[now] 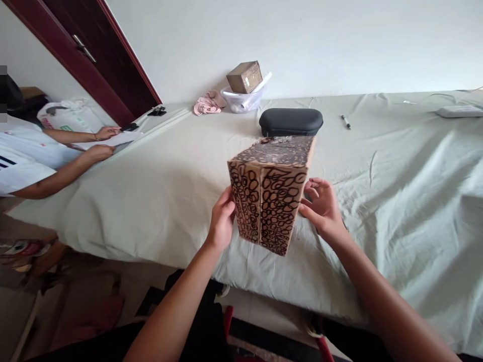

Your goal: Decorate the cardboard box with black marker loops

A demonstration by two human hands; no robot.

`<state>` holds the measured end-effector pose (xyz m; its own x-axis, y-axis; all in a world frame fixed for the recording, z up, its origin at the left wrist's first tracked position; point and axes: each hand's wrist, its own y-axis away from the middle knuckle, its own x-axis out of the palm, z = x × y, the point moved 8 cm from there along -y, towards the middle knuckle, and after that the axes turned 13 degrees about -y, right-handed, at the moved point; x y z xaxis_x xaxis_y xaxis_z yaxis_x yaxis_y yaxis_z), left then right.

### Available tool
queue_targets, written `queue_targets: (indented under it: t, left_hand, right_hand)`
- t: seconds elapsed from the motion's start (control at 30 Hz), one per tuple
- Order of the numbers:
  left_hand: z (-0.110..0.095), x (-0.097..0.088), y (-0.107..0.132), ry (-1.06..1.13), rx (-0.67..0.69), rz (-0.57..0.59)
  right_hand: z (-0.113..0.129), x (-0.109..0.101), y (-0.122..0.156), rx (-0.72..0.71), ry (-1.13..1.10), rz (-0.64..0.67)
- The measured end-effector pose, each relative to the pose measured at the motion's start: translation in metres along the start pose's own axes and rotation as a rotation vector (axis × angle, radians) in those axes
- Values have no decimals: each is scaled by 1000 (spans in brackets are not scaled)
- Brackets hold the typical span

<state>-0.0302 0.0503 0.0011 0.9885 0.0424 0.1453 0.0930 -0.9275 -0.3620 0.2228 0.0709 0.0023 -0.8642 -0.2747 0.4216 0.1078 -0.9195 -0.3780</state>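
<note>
A tall cardboard box (269, 193), covered in black hand-drawn circles, stands tilted near the front edge of a table draped in a pale green cloth (158, 191). My left hand (222, 221) presses flat against its left side, fingers together. My right hand (320, 207) is at its right side, fingers partly curled and apart, fingertips at the box's edge. Both hands steady the box between them.
Behind the box lies a black oval case (290, 121). Farther back are a marker (345, 121), a plastic tub with a small brown box (244, 89), and a pink cloth (207, 104). Another person's hands (98, 143) rest on papers at the left. A dark red door (98, 55) stands behind.
</note>
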Motion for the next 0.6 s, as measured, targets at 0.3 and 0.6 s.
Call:
queue_targets:
  t: [0.3,0.6]
  left_hand:
    - [-40,19,15,-664,578,172]
    - [-40,58,45,-1056,692,64]
  right_hand:
    - [-13,18,11,187,31,284]
    - [-2,16,6,44,272,145]
